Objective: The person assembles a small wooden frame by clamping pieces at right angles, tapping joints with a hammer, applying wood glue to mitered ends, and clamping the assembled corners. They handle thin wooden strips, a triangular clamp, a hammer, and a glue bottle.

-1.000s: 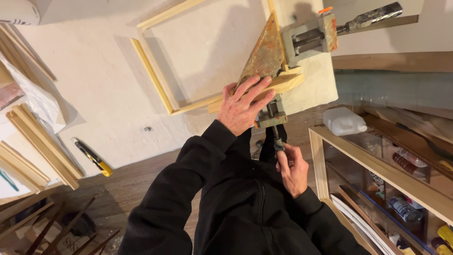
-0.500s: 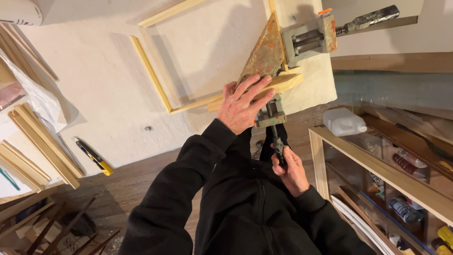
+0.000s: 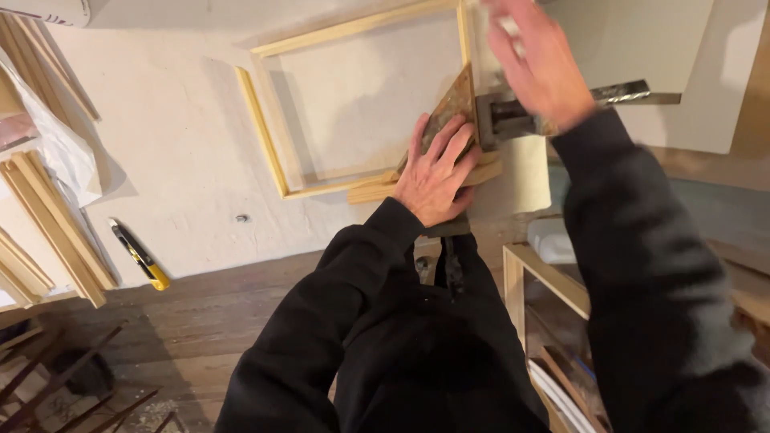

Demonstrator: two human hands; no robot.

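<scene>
Both hands busy at clamped frame corner: left hand [image 3: 433, 172] pressed flat on wooden frame [image 3: 265, 136], right hand [image 3: 541, 68] blurred above corner clamp [image 3: 505, 120], grip unreadable, joint seemingly unfinished.

A pale wooden frame [image 3: 273, 152] lies flat on a white desk [image 3: 176, 160], its near right corner seated in a metal corner clamp [image 3: 501, 120]. The clamp has a worn, rust-brown triangular plate [image 3: 451, 108] and a long metal screw handle [image 3: 622, 92] pointing right.
</scene>
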